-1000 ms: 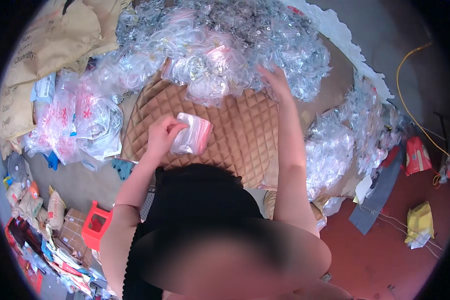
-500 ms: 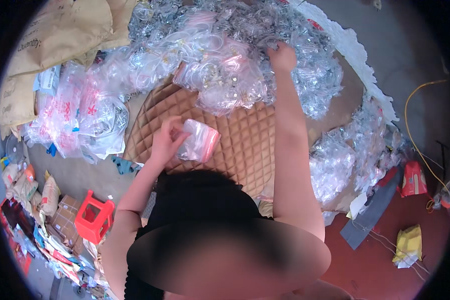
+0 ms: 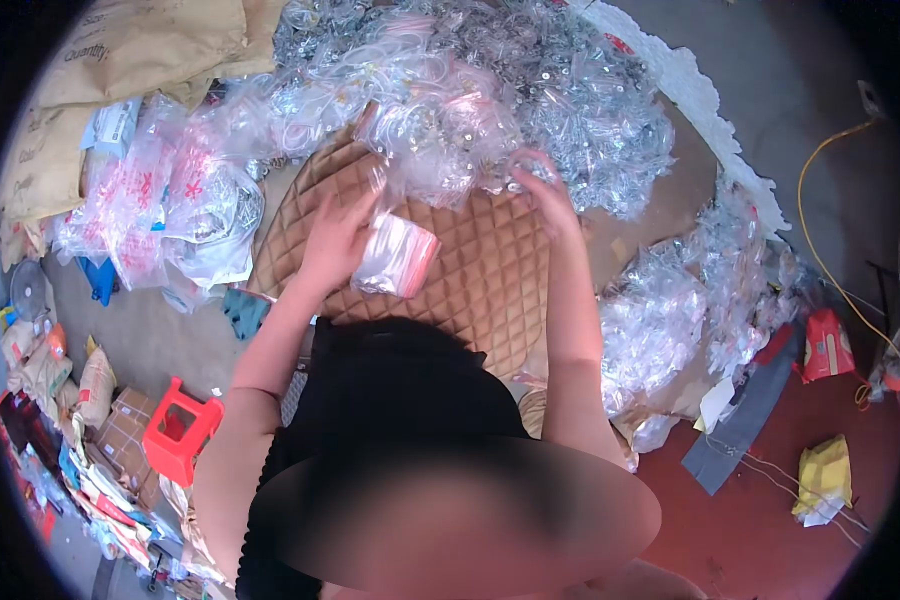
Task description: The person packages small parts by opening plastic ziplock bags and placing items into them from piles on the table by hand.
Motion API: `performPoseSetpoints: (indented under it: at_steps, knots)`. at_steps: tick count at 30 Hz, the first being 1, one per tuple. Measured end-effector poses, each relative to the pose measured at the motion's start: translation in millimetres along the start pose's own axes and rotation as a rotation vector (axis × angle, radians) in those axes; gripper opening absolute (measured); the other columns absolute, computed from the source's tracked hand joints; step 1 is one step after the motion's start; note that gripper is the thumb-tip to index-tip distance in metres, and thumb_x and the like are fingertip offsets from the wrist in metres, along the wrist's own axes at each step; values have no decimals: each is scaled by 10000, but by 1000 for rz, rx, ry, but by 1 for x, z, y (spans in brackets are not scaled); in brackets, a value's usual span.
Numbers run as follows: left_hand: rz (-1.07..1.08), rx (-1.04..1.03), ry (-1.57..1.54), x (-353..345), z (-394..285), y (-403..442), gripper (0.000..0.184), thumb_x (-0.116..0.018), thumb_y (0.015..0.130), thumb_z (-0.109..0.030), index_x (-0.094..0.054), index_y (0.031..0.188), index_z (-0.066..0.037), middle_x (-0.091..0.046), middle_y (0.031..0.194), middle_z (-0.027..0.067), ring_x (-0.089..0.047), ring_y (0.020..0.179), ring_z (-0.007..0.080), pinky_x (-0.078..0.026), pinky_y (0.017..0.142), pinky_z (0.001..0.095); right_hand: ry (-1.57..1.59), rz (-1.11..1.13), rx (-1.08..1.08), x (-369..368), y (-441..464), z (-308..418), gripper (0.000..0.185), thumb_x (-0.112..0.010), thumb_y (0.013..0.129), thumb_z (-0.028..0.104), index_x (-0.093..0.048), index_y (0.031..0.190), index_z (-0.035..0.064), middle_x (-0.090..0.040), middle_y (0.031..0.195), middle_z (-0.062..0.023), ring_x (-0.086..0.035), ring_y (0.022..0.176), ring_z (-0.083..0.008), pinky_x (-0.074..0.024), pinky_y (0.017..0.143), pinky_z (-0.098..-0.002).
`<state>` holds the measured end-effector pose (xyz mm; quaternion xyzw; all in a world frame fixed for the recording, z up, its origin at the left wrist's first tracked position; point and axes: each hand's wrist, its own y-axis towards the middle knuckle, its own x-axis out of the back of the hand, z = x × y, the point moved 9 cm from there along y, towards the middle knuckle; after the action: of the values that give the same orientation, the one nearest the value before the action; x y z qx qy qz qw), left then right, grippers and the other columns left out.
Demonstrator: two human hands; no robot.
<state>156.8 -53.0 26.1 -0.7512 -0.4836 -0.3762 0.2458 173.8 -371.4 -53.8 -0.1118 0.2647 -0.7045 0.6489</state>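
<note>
A stack of small clear zip bags with red edges [image 3: 400, 258] lies on the brown quilted mat [image 3: 480, 270]. Just left of the stack is my left hand [image 3: 340, 235], its fingers spread and slightly blurred, with what looks like clear film by the fingertips. My right hand [image 3: 548, 195] is over the mat's upper right part, at the near edge of the big heap of clear bags with small parts [image 3: 450, 120]. Its fingers are curled and blurred around a bit of clear plastic, perhaps a small bag.
More clear bags [image 3: 660, 320] are piled on the right. Pink-printed plastic bags [image 3: 160, 200] and brown paper sacks [image 3: 140, 50] lie at the left. A red stool [image 3: 180, 435] stands at the lower left. A yellow cable [image 3: 805, 190] runs along the right floor.
My right hand has come back from the far part of the heap to its near edge. My left hand has moved up beside the bag stack, and its fingers have spread.
</note>
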Motion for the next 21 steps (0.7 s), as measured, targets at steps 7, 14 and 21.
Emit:
performPoseSetpoints:
  at_steps: [7, 14, 21]
  knots:
    - [49, 80, -123, -23, 23, -38, 370, -668, 864, -139, -661, 1233, -173, -672, 841, 117, -653, 759, 300, -505, 646, 415, -591, -48, 310, 14, 90, -17, 831, -816, 708, 221, -428, 1423, 52, -553, 1376, -135, -574, 1198, -309, -430, 1032, -365]
    - [-87, -60, -318, -7, 13, -35, 121, -649, 870, -82, -724, 964, -67, -595, 832, 122, -611, 799, 312, -489, 694, 403, -1121, -185, 170, 8, 77, 18, 782, -831, 649, 296, -550, 1328, 28, -646, 1230, -208, -621, 1115, -371, -463, 990, -366]
    - [-14, -80, -214, -22, 14, -11, 168, -630, 879, -97, -683, 1031, -47, -616, 972, 131, -603, 944, 310, -492, 808, 386, 115, -116, -17, 50, -10, -71, 507, -701, 802, 176, -554, 1260, 16, -668, 1093, -150, -675, 943, -251, -572, 686, -348]
